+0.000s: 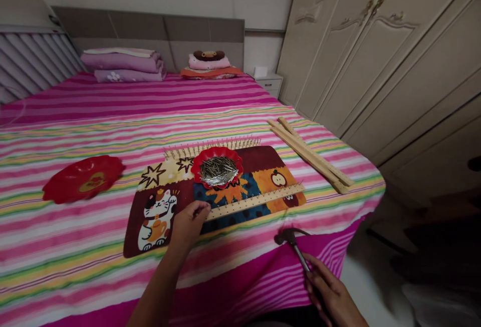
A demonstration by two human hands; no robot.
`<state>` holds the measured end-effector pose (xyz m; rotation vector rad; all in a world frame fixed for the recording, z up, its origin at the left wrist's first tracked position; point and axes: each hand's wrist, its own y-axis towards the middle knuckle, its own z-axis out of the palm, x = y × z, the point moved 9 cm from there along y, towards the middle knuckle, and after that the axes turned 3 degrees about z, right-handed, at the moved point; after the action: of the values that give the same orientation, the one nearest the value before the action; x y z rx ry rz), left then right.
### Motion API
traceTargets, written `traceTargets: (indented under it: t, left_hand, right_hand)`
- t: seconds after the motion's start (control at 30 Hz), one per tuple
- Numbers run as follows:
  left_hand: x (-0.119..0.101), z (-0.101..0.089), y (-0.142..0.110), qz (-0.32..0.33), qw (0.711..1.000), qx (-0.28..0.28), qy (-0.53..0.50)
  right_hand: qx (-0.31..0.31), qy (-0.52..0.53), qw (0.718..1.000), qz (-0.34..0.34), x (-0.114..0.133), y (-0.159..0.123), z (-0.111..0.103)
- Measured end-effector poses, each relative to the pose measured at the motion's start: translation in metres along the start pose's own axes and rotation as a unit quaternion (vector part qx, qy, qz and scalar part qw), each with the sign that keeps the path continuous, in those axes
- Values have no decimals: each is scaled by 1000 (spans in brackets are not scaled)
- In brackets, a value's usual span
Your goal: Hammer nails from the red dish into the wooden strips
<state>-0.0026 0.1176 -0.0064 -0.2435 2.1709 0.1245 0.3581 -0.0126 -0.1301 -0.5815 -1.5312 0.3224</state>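
Observation:
A pale wooden strip (pixel 255 201) with dots along it and thin nails standing up near its right end lies across a patterned mat (pixel 233 224). My left hand (pixel 191 219) is at the strip's left end, thumb and fingers pinched together; whatever is between the fingertips is hidden. In my right hand (pixel 328 287) is a claw hammer (pixel 296 247), held by its handle over the near side of the bed, its head apart from the strip. A red scalloped bowl (pixel 195 169) full of loose nails (pixel 219 169) stands on the mat behind the strip.
Behind the bowl lies another wooden strip (pixel 173 155) bristling with upright nails. Several bare-looking strips (pixel 306 151) are stacked crosswise at right. A red plate (pixel 71 182) rests at left on the striped bedcover (pixel 93 232). Folded bedding (pixel 124 64) sits by the headboard; a wardrobe (pixel 338 56) stands right.

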Motion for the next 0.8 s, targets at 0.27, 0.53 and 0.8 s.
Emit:
traceTargets:
  t: [0.27,0.53,0.8]
  left_hand:
    - [-2,4,1,41,999,-9,35]
    - [-4,7,-1,96,994,-19,50]
    - [-2,14,-3,107,991,-12,81]
  right_hand:
    - [-3,-14,1000,-12,-3,-3,0]
    - [35,-50,995,-77,51,-42,47]
    - [152,-225,912,-307,165,-53,137]
